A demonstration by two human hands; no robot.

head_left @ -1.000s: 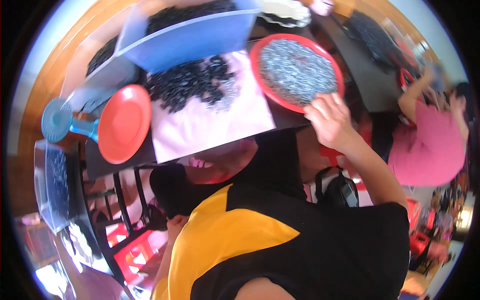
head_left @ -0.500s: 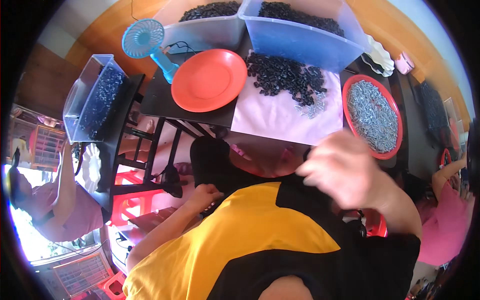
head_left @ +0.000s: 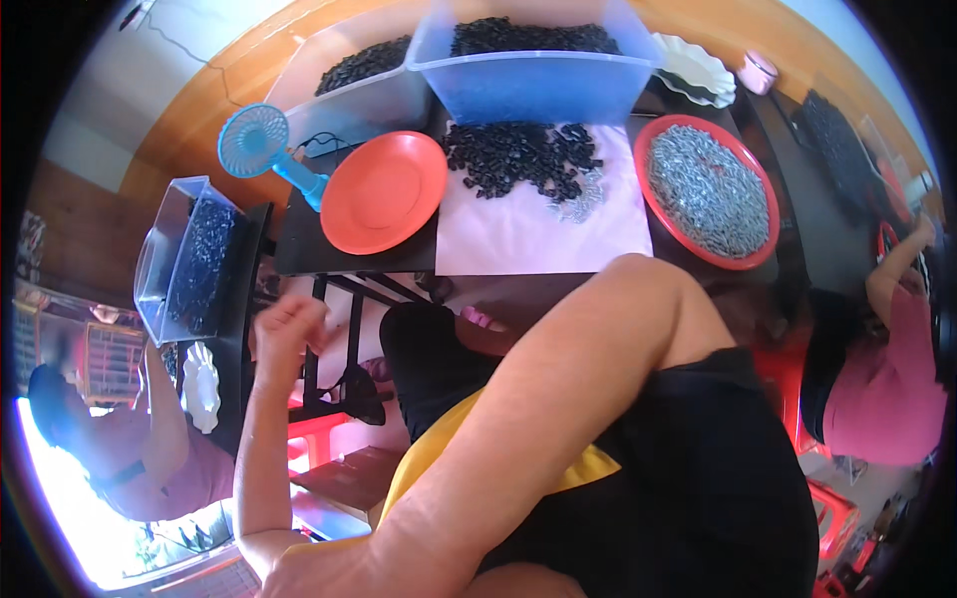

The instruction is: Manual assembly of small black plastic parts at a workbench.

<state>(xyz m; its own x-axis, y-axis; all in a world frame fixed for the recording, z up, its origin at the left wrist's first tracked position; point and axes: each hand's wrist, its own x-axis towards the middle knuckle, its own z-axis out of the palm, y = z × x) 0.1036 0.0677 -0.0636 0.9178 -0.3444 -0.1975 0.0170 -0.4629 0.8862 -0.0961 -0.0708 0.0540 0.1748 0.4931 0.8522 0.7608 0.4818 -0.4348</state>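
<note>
My left hand (head_left: pixel 289 327) is raised beside the table's left end, its fingers curled in with nothing visible in them. Across my body runs my right arm, elbow toward the table. My right hand (head_left: pixel 324 576) rests against my left upper arm at the lower edge; its fingers are cut off or hidden. On the table, a pale pink sheet (head_left: pixel 538 244) bears a heap of small black pieces (head_left: pixel 523 159) and a few clear or silvery bits (head_left: pixel 581 204). Small silver metal parts (head_left: pixel 710 194) fill a red tray (head_left: pixel 743 264) to the right. An orange-red plate (head_left: pixel 384 189) lies left of the sheet.
Two clear bins (head_left: pixel 538 90) of black pieces stand behind the sheet. A blue fan (head_left: pixel 257 140) stands beside the plate. At the left is another clear bin (head_left: pixel 204 269); one person (head_left: pixel 150 439) works there, another (head_left: pixel 887 399) at the right. A white scalloped dish (head_left: pixel 698 70) sits far right.
My left hand has risen from my lap to the left. My right hand has left the table's front and swung across my body to my left upper arm. The view has shifted.
</note>
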